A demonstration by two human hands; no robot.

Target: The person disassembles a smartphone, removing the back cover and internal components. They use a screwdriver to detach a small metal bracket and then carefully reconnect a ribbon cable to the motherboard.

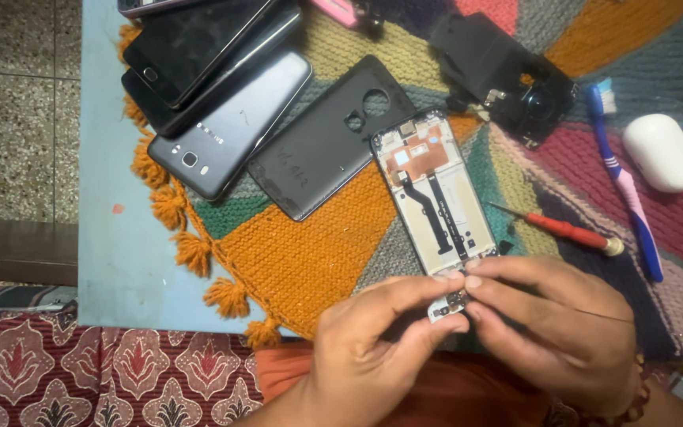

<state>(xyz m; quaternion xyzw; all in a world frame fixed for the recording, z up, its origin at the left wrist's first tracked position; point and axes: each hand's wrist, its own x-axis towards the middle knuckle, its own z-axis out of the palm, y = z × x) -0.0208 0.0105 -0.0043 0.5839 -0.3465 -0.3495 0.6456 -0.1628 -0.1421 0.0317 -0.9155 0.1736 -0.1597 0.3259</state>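
An opened phone frame [435, 194] lies on the knitted mat [310, 253], its inner boards and flat black ribbon cables showing. My left hand [373, 348] and my right hand [551, 324] meet at its near end, fingertips pinched together on a small part [454, 300] at the bottom of the frame. What exactly sits between the fingers is mostly hidden. A black back cover [330, 138] with a round camera opening lies just left of the frame.
A stack of several dark phones [207, 87] sits at the back left. A red-handled screwdriver [567, 232], a blue and pink toothbrush [626, 182], a white oval case [662, 152] and a black part [507, 71] lie to the right. The pale blue table edge [104, 237] runs along the left.
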